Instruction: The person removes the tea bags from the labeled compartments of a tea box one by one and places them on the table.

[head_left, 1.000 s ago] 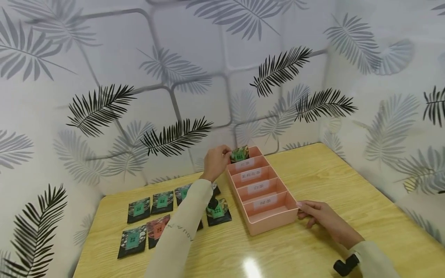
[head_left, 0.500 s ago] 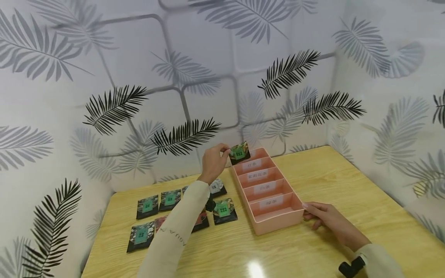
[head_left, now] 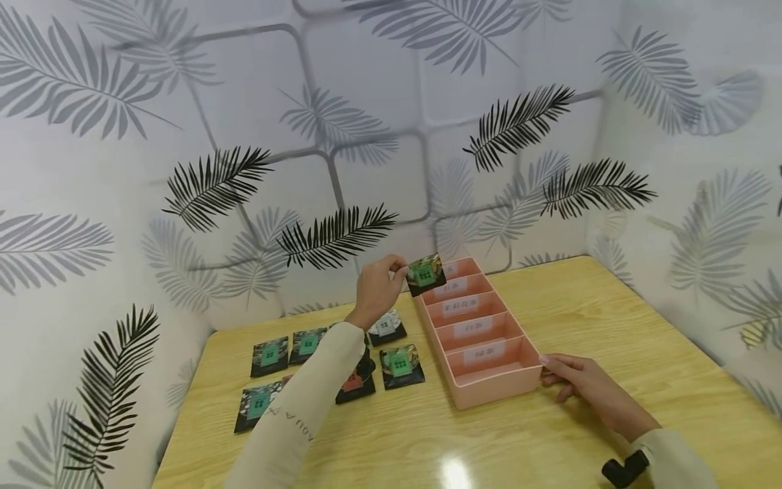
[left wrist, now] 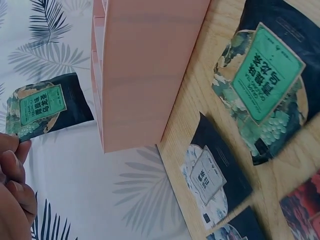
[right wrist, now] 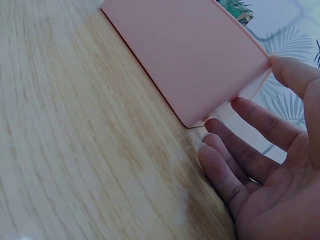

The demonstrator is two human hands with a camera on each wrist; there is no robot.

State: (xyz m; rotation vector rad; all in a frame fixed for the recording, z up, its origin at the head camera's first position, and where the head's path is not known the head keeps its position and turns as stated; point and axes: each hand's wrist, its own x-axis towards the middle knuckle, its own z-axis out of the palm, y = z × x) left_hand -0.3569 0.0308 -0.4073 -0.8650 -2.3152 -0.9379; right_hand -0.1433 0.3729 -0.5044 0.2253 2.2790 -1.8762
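Note:
My left hand (head_left: 377,288) pinches a dark tea sachet (head_left: 425,274) with a green label by one edge. In the head view the sachet overlaps the far left corner of a long pink divided box (head_left: 497,388). The left wrist view shows this held sachet (left wrist: 42,107) beyond the box's rim, apart from its wall (left wrist: 145,75). My right hand (head_left: 589,387) is at the near right corner of the box. There the thumb (right wrist: 292,75) grips the rim, while the index fingertip touches the wall lower down. The compartments bear white labels.
Left of the box, several tea sachets lie in two rows on the wooden table (head_left: 403,445): a green-labelled one (head_left: 401,367), a white-labelled one (head_left: 387,327), a red-labelled one (head_left: 356,386) and others. My left sleeve covers some. A leaf-patterned wall (head_left: 366,183) stands behind.
The sachet has come up from the far compartment and moved toward the box's left edge in my left hand. My right hand stays at the near corner. The head view has shifted slightly.

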